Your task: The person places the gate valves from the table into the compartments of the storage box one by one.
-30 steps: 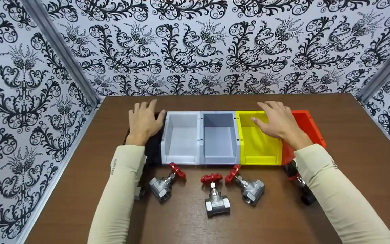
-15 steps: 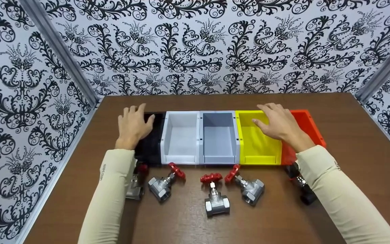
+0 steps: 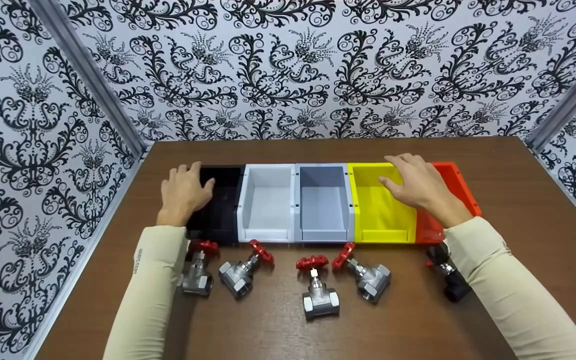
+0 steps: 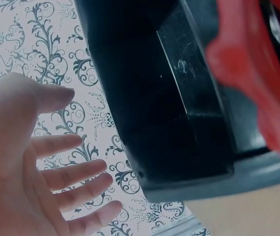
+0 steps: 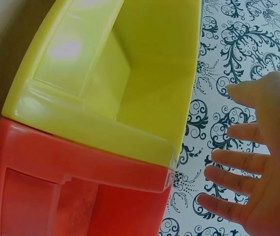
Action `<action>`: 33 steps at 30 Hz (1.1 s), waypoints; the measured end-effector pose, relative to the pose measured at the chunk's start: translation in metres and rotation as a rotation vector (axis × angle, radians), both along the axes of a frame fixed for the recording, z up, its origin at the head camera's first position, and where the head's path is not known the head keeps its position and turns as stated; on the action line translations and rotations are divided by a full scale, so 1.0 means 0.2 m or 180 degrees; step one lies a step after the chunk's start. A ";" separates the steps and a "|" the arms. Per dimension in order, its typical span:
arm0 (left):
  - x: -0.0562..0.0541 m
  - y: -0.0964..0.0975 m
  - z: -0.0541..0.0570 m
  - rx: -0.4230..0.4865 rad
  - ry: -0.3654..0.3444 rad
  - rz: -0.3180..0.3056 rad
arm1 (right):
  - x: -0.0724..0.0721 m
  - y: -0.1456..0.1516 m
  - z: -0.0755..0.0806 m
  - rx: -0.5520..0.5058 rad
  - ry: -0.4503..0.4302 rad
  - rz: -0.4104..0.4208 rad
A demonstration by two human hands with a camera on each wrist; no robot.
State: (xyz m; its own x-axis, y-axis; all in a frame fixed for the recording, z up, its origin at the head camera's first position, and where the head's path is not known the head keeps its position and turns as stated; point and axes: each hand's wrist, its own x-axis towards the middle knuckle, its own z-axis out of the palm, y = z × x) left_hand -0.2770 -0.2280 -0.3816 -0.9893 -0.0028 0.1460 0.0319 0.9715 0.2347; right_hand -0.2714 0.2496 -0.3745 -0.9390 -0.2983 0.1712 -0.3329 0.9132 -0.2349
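Note:
My left hand (image 3: 182,194) hovers over the left side of the black bin (image 3: 220,207), its fingers spread and holding nothing. In the left wrist view a red handwheel (image 4: 245,64) looms close to the lens beside the bin. My right hand (image 3: 418,182) hangs above the yellow bin (image 3: 383,215) and the red-orange bin (image 3: 455,182), fingers spread, nothing in them. Steel valves with red handwheels lie in front of the bins: a left one (image 3: 198,275), an angled one (image 3: 240,275), a middle one (image 3: 319,300) and a right one (image 3: 370,280).
Between the black and yellow bins stand a white bin (image 3: 270,200) and a grey bin (image 3: 324,205), all in one row on the brown table (image 3: 258,335). A black-bodied valve (image 3: 453,285) lies by my right sleeve, partly covered. Patterned walls (image 3: 298,70) enclose the table.
My left hand has moved left and slightly nearer, uncovering more of the black bin and the leftmost valve. My right hand has shifted slightly right. The bins and valves have stayed put.

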 end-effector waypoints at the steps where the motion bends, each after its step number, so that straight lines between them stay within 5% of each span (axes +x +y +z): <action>1: 0.00 -0.01 0.00 -0.0005 -0.0007 0.0005 | 0.00 0.00 0.00 -0.0004 0.0001 0.0000; 33: 0.09 -0.12 -0.01 -0.0028 -0.0331 0.0216 | 0.08 0.04 0.00 -0.0035 0.0005 0.0033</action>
State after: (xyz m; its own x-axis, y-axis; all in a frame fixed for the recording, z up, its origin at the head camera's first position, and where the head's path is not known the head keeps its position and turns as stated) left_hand -0.2597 -0.2511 -0.3837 -0.9967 -0.0695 0.0428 -0.0582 0.9727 0.2247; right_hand -0.2563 0.2581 -0.3736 -0.9356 -0.3061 0.1759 -0.3427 0.9071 -0.2442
